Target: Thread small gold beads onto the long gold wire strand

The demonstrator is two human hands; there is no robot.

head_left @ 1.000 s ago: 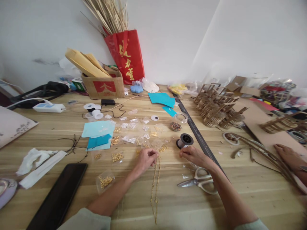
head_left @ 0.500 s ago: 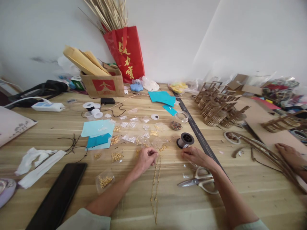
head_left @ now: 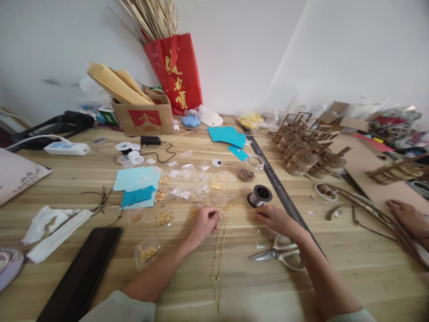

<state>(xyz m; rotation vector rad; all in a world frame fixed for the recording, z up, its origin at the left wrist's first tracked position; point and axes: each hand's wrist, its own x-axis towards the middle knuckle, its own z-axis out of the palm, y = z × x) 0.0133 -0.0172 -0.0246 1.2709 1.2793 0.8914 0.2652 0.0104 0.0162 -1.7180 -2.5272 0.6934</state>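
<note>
The wooden tabletop (head_left: 187,286) bears a slender gold-coloured chain (head_left: 219,278), loosely doubled.

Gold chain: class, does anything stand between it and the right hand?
Nothing visible stands between the gold chain and the right hand, only bare tabletop. The spool sits just beyond that hand; the scissors lie on its near side.
</note>
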